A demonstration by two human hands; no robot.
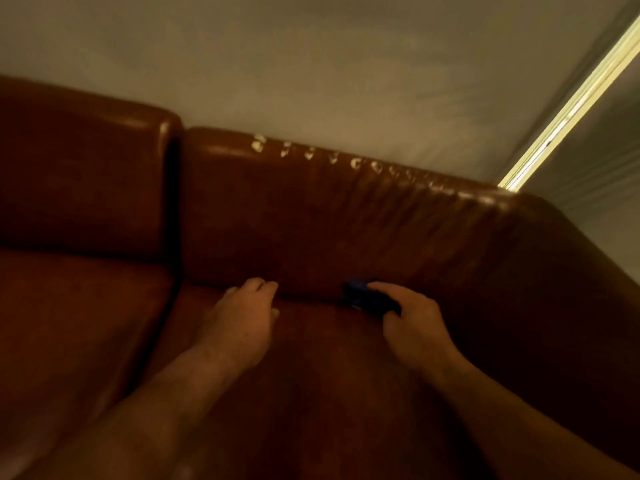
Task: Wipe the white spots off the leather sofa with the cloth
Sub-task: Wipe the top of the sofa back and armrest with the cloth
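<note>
**Cloth in right hand; spots waiting on the backrest top**

Head view. We are gripping the dark blue cloth (360, 294) in our right hand (412, 327), with the fingers curled over it. We are holding it low, at the crease where the seat meets the backrest of the brown leather sofa (311, 220). We are judging the cloth soft, light and limp, since it is bunching in the fist. A wadded hold with some cloth left showing should be suiting the wipe.

Our left hand (242, 320) is lying on the seat by the same crease, fingers loosely bent and holding nothing. The white spots (332, 157) are sitting in a row along the backrest's top edge, well above both hands. Blur is hiding finer finger detail.
</note>
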